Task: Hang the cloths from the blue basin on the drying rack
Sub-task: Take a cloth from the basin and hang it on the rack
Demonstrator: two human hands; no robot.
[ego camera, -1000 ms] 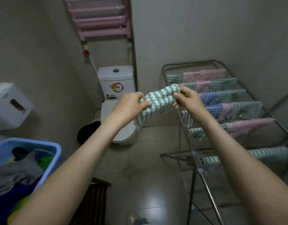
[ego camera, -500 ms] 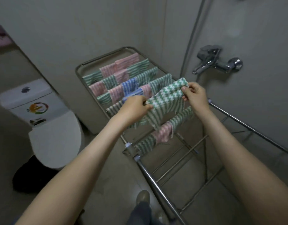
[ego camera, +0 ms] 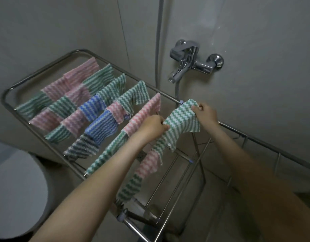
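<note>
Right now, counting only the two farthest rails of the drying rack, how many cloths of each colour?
Green cloths: 3
Pink cloths: 4
Total: 7

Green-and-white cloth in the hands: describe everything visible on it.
The green-and-white cloth is soft, ribbed fabric with wavy stripes and scalloped edges. The left hand and right hand pinch its top edge and stretch it; the rest droops in folds. It hangs over the drying rack beside a pink cloth; whether it touches a rail cannot be told.
</note>
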